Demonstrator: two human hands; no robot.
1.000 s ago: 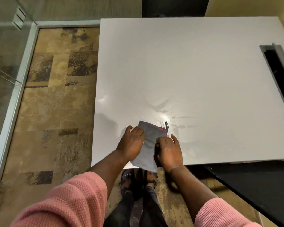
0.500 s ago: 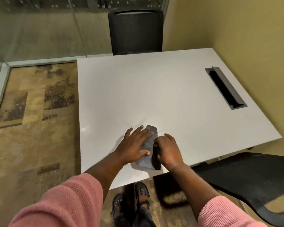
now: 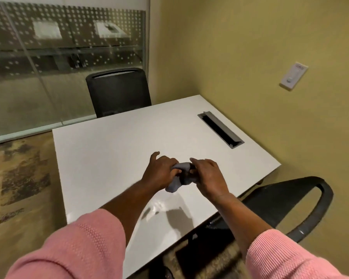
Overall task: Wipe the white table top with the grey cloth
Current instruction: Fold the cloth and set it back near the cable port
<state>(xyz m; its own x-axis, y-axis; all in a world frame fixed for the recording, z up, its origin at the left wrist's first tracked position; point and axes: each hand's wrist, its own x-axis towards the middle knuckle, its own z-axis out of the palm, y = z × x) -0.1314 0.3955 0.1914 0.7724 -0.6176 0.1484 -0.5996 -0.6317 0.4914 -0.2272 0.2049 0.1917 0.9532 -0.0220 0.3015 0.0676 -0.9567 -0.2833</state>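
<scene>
Both hands, left hand point(image 3: 161, 172) and right hand point(image 3: 208, 176), grip the bunched grey cloth point(image 3: 179, 177) between them above the white table top point(image 3: 113, 158). A cable slot point(image 3: 220, 128) lies beyond the right hand (well apart).

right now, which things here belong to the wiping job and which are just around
In the job:
grey cloth, bunched between left hand and right hand
white table

Just around:
far chair
near chair
cable slot
wall switch
</scene>
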